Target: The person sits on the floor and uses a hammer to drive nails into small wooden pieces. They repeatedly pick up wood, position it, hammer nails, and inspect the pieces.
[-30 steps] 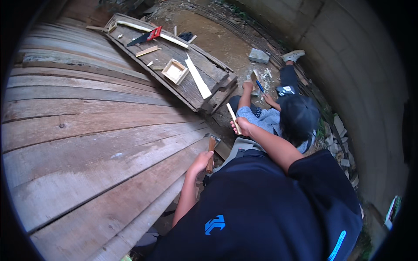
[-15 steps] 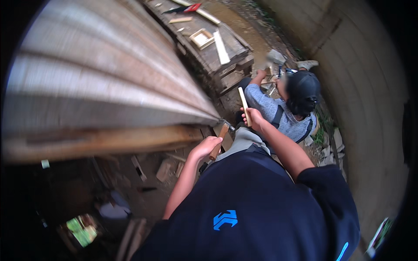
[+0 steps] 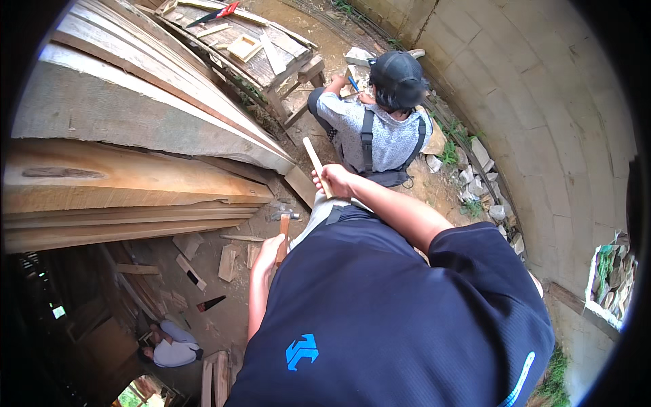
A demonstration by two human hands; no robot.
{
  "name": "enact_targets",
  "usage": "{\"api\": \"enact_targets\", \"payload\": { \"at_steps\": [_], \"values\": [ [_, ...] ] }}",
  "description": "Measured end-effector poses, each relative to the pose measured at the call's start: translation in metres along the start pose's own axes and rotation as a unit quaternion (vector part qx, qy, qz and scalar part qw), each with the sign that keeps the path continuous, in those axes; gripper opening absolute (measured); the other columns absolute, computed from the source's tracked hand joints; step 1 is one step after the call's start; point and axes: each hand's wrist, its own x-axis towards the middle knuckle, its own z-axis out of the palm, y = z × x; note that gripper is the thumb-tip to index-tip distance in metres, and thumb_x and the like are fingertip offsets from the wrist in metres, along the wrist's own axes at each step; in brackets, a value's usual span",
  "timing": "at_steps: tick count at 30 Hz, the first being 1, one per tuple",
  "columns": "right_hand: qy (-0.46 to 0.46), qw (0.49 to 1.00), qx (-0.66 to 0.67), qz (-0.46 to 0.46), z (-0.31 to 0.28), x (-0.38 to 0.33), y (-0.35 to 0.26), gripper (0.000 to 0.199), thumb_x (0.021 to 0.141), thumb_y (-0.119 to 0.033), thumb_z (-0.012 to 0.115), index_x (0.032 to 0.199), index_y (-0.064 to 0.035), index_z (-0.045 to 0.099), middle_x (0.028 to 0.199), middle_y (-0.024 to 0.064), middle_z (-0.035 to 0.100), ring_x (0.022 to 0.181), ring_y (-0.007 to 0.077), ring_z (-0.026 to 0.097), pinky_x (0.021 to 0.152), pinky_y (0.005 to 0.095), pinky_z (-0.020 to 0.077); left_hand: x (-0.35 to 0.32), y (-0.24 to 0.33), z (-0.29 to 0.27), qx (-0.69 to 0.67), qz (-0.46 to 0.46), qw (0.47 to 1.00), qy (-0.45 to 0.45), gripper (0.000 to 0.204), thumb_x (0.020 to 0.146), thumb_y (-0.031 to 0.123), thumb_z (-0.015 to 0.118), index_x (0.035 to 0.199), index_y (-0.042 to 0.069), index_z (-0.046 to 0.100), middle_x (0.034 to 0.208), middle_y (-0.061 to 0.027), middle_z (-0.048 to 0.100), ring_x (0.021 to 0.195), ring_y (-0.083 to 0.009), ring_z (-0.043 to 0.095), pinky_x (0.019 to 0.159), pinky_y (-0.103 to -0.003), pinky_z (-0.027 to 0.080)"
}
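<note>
My left hand [image 3: 272,249] is closed around the wooden handle of a hammer [image 3: 284,232], whose metal head points away from me, beside my left leg. In my right hand [image 3: 336,180] I grip a narrow strip of pale wood [image 3: 314,157] near its lower end. The strip tilts up and away in front of my waist. Hammer and strip are apart from each other.
Long boards [image 3: 149,197] are stacked at my left. Ahead, a person [image 3: 369,125] crouches by a workbench [image 3: 234,30] bearing a handsaw [image 3: 215,13] and a small wooden frame [image 3: 244,47]. Another person [image 3: 176,346] is lower left. Stones [image 3: 475,176] line the right wall [image 3: 542,122].
My view has turned, so the bench and crouching person appear further left and the right wall shows more. Both hands keep their hold; the hammer now stands more upright in view.
</note>
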Motion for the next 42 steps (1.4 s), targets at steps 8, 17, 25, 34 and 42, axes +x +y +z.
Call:
{"api": "enact_targets", "payload": {
  "at_steps": [8, 17, 25, 34, 42],
  "values": [
    [0.048, 0.940, -0.331, -0.066, 0.034, 0.003, 0.017, 0.029, 0.098, -0.032, 0.050, 0.123, -0.0179, 0.056, 0.072, -0.0014, 0.050, 0.052, 0.0110, 0.042, 0.043, 0.0302, 0.0380, -0.031, -0.031, -0.016, -0.039, 0.026, 0.998, 0.039, 0.040, 0.098, 0.041, 0.055, 0.098, 0.002, 0.064, 0.071, -0.0054, 0.064, 0.059, -0.0142, 0.060, 0.056, -0.029, 0.047],
    [-0.047, 0.831, -0.554, -0.015, 0.034, 0.005, 0.010, 0.046, 0.103, -0.018, 0.053, 0.148, -0.0203, 0.043, 0.084, 0.0062, 0.064, 0.047, 0.0109, 0.054, 0.040, 0.0279, 0.0476, -0.062, -0.092, -0.024, -0.186, 0.053, 0.974, 0.115, 0.040, 0.099, 0.040, 0.053, 0.091, 0.003, 0.065, 0.072, -0.0058, 0.066, 0.061, -0.0147, 0.061, 0.057, -0.030, 0.047],
    [-0.176, 0.751, -0.636, 0.024, 0.114, 0.010, 0.017, 0.056, 0.096, -0.013, 0.058, 0.150, -0.0175, 0.044, 0.091, 0.0011, 0.065, 0.067, 0.0099, 0.058, 0.055, 0.0249, 0.0502, -0.077, -0.170, -0.024, -0.283, 0.071, 0.935, 0.202, 0.037, 0.100, 0.040, 0.053, 0.098, 0.005, 0.064, 0.076, -0.0031, 0.066, 0.065, -0.0150, 0.063, 0.059, -0.031, 0.049],
    [-0.300, 0.737, -0.596, 0.108, 0.204, 0.028, 0.048, 0.050, 0.098, -0.022, 0.061, 0.146, -0.0095, 0.050, 0.092, -0.0032, 0.060, 0.075, 0.0066, 0.052, 0.070, 0.0222, 0.0453, -0.105, -0.215, 0.007, -0.469, 0.049, 0.835, 0.284, 0.038, 0.097, 0.041, 0.055, 0.094, 0.004, 0.065, 0.076, -0.0040, 0.066, 0.058, -0.0161, 0.060, 0.055, -0.032, 0.047],
    [-0.274, 0.627, -0.698, 0.212, 0.212, 0.129, 0.058, 0.036, 0.093, -0.025, 0.070, 0.121, -0.0031, 0.061, 0.083, 0.0019, 0.063, 0.070, 0.0115, 0.061, 0.063, 0.0283, 0.0528, -0.126, -0.230, 0.035, -0.531, 0.119, 0.735, 0.406, 0.039, 0.098, 0.040, 0.053, 0.077, 0.008, 0.060, 0.064, 0.0001, 0.057, 0.050, -0.0112, 0.049, 0.048, -0.030, 0.036]
  ]
}}
